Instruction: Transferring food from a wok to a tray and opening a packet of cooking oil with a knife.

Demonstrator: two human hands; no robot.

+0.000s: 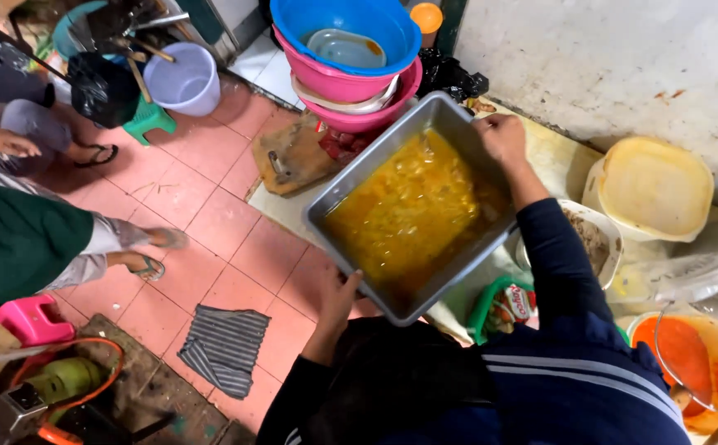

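Steel tray [338, 194] tilted | left hand [338, 298] near rim | right hand [503, 138] far rim

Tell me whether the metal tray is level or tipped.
Tipped: in the metal tray, held by both hands, the yellow curry pools toward the lower right side, leaving the upper left wall bare.

Tray [449, 132] before stacked basins [350, 82], apparently.

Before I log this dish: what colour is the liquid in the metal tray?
Yellow-orange, seen in the head view, filling the metal tray.
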